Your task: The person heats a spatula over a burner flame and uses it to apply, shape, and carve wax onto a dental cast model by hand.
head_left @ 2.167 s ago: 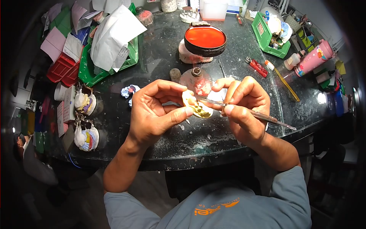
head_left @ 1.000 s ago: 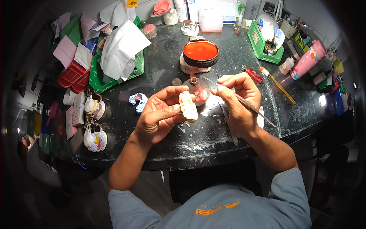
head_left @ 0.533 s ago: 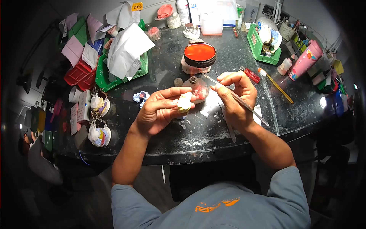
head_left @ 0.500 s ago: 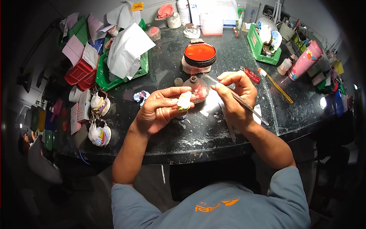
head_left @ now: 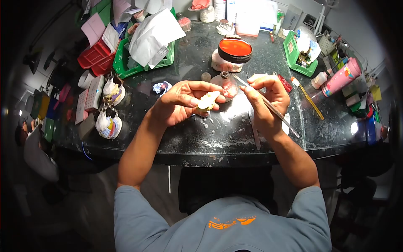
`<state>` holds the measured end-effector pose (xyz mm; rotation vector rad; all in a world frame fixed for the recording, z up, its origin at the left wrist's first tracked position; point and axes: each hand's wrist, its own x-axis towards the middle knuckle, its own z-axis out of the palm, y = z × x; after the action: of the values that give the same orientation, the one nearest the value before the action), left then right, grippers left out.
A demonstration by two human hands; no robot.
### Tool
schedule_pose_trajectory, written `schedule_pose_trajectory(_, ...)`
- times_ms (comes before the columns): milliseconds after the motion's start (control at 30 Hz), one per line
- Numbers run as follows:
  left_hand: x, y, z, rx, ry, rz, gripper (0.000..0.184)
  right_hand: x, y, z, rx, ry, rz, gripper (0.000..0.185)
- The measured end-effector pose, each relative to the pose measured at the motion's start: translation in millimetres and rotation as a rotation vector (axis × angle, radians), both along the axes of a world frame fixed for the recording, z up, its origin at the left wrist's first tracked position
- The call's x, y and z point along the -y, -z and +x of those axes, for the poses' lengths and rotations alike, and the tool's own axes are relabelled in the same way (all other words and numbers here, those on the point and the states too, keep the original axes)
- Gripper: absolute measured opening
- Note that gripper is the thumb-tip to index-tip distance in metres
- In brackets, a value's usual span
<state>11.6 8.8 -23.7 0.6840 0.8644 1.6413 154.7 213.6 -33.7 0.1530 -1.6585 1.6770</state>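
Note:
Between the fingertips and thumb of my left hand (head_left: 178,103) is a small pale-yellow dental piece (head_left: 208,101), tilted, with a greenish lower edge. My right hand (head_left: 270,103) pinches a slim metal wax spatula (head_left: 273,109) like a pen. Its narrow tip points away from me, close to the neck of a glass spirit burner (head_left: 229,89); whether a flame burns there I cannot tell. Just behind stands a dark round pan (head_left: 234,58) of glossy red-orange material, set on a pinkish-white block (head_left: 224,65). The dental piece is in front and left of the burner.
Dental models (head_left: 108,124) stand at the left, near a green bin (head_left: 121,69) of papers. A small blue-white piece (head_left: 161,87) lies beside my left hand. At right are a yellow-handled brush (head_left: 310,101), a red object (head_left: 284,83) and a pink tumbler (head_left: 342,76). White crumbs litter the front.
The camera view has shifted, so the bench appears higher and further right. In my left hand the dental piece has turned from upright to tilted. My right hand keeps the spatula near the burner.

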Motion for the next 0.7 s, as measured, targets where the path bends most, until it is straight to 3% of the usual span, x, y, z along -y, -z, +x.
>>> schedule_pose_trajectory(333, -4.2, -2.1, 10.4, -0.068, 0.002, -0.05, 0.08, 15.2, -1.4, 6.8, -0.143, -0.147, 0.167, 0.01)
schedule_pose_trajectory(467, -4.2, 1.5, 14.3, -0.081, -0.003, -0.046, 0.075, 27.0, -3.3, 10.0, -0.165, -0.094, 0.172, 0.01)
schedule_pose_trajectory(700, -4.2, 5.8, 12.0, -0.061, 0.047, 0.003, 0.072, 20.7, -4.5, 13.5, -0.163, -0.03, 0.417, 0.016)
